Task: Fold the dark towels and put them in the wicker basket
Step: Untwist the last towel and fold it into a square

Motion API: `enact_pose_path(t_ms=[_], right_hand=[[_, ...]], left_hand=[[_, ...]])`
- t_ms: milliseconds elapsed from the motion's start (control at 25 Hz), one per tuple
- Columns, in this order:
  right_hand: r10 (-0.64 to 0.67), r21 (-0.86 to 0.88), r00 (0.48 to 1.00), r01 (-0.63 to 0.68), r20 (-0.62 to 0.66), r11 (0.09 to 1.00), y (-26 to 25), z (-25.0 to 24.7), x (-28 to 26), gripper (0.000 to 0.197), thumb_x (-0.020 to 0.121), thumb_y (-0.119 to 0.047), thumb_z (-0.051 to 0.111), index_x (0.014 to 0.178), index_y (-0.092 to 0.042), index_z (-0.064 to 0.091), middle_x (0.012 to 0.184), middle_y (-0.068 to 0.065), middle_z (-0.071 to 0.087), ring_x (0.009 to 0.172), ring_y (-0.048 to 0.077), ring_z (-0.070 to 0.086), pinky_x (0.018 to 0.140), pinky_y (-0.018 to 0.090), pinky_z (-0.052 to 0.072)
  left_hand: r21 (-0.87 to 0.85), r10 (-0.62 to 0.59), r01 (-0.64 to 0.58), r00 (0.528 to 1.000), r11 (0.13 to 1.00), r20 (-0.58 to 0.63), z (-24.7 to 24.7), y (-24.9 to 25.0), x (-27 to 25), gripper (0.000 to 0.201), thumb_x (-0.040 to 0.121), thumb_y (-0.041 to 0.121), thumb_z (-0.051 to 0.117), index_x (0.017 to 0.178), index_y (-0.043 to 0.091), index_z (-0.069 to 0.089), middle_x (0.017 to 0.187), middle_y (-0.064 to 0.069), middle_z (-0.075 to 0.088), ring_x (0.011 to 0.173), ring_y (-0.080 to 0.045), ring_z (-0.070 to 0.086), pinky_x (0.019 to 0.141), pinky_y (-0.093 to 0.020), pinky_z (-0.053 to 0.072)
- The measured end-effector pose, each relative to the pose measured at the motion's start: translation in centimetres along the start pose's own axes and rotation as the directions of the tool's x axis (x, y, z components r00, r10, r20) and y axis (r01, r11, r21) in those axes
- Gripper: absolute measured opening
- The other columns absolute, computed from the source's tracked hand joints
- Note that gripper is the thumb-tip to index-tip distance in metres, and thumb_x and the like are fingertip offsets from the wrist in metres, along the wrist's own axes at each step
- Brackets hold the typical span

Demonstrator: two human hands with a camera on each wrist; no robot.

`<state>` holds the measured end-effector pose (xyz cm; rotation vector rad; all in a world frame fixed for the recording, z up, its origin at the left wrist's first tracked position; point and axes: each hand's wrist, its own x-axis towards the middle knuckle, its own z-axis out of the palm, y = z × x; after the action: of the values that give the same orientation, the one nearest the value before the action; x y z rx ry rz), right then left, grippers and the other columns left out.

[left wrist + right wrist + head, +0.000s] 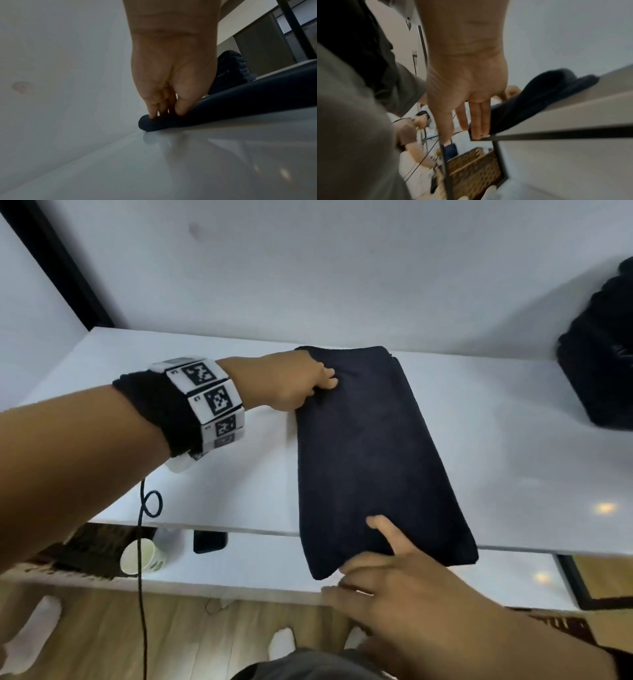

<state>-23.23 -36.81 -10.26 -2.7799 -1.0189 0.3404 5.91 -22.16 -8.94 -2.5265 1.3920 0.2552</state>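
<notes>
We seem to be in an office-like recording room: a glossy white desk point(205, 491) against a plain white wall point(308, 268), wood-look flooring point(102, 645), a paper cup point(142, 556) on a lower shelf, and another person point(412, 136) working nearby beside a wicker basket point(476, 171)

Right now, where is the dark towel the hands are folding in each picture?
Head: the folded towel lies mid-frame on the white table, left hand gripping its far corner, right hand at its near end.
Left wrist: centre-right, under the fingers.
Right wrist: right of centre, hanging over the table edge.
Shared landmark: the white table.
</notes>
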Motion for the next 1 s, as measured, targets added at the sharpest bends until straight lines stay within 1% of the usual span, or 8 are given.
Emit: enact_pose_path(t_ms=[160,360,480,600,680,760,840,1000], right_hand=[[0.222,0.149,0.926,-0.184,-0.306,0.972,3.5,-4.0,-1.6,0.037,0.081,-0.05,0.062,0.116,-0.039,0.057,0.109,-0.019,0.061,0.094,0.002,0.06,0.081,0.025,0.055],[0.249,-0.221,0.963,-0.265,-0.099,0.939,7.2,2.3,-4.5,0.107,0.061,-0.031,0.089,0.15,-0.024,0.029,0.156,0.011,0.029,0.142,0.032,0.035,0.111,0.049,0.038],[0.217,-0.099,0.933,-0.255,-0.286,0.962,7.7,2.9,-4.9,0.084,0.073,-0.006,0.079,0.145,-0.018,0.037,0.15,0.015,0.041,0.137,0.032,0.042,0.105,0.047,0.044],[0.149,0.008,0.877,-0.163,-0.458,0.987,7.2,2.2,-5.2,0.038,0.09,-0.015,0.062,0.126,-0.02,0.052,0.134,0.008,0.06,0.126,0.026,0.056,0.1,0.035,0.05],[0.222,0.111,0.856,-0.193,-0.467,0.975,5.9,0.7,-5.6,0.031,0.087,-0.027,0.055,0.118,-0.028,0.057,0.118,0.004,0.071,0.114,0.03,0.065,0.101,0.033,0.045],[0.396,0.388,0.808,-0.229,-0.436,0.893,4.5,-2.4,-5.6,0.021,0.089,-0.03,0.061,0.106,-0.042,0.063,0.091,-0.007,0.077,0.089,0.02,0.074,0.095,0.017,0.047],[0.542,0.665,0.719,-0.149,-0.436,0.732,4.9,-5.8,-4.4,0.019,0.084,-0.031,0.073,0.094,-0.047,0.068,0.084,-0.014,0.074,0.077,0.006,0.071,0.08,0.016,0.054],[0.726,0.843,0.603,-0.158,-0.33,0.515,10.9,-10.4,1.4,0.01,0.085,-0.032,0.071,0.095,-0.031,0.07,0.095,0.001,0.069,0.082,0.018,0.064,0.075,0.039,0.053]], left_hand=[[0.004,-0.078,0.078,0.997,0.997,-0.013,-1.4,1.5,-2.6,0.052,0.094,0.003,0.044,0.145,0.015,0.044,0.149,-0.008,0.042,0.13,-0.031,0.044,0.103,-0.042,0.041],[-0.198,0.139,-0.203,0.945,0.959,-0.296,3.1,11.1,-13.3,0.066,0.076,0.014,0.044,0.141,0.012,0.049,0.149,-0.008,0.046,0.136,-0.028,0.045,0.11,-0.043,0.042],[-0.082,0.136,-0.161,0.957,0.984,-0.255,6.8,13.1,-14.7,0.079,0.077,0.019,0.064,0.149,0.015,0.033,0.157,-0.009,0.034,0.147,-0.032,0.026,0.117,-0.051,0.028],[-0.114,0.118,-0.164,0.935,0.98,-0.335,6.9,13.5,-13.8,0.057,0.081,0.017,0.061,0.137,0.013,0.048,0.145,-0.01,0.053,0.138,-0.035,0.043,0.115,-0.054,0.03],[-0.266,0.104,-0.242,0.89,0.933,-0.444,6.2,13.6,-14.6,0.039,0.087,0.022,0.046,0.125,0.019,0.054,0.13,-0.002,0.065,0.128,-0.027,0.056,0.116,-0.044,0.032],[-0.6,-0.042,-0.248,0.903,0.76,-0.427,3.8,14.0,-16.2,0.021,0.091,0.027,0.045,0.109,0.026,0.056,0.102,0.014,0.07,0.097,-0.008,0.069,0.098,-0.022,0.046],[-0.838,-0.266,-0.191,0.892,0.511,-0.366,1.2,13.4,-16.1,0.012,0.092,0.033,0.051,0.1,0.027,0.058,0.084,0.013,0.067,0.072,-0.002,0.065,0.067,-0.017,0.05],[-0.926,-0.609,-0.056,0.738,0.374,-0.291,-2.6,9.0,-10.0,0.033,0.096,0.041,0.045,0.112,0.015,0.059,0.103,0.002,0.068,0.095,-0.018,0.065,0.076,-0.035,0.051]])
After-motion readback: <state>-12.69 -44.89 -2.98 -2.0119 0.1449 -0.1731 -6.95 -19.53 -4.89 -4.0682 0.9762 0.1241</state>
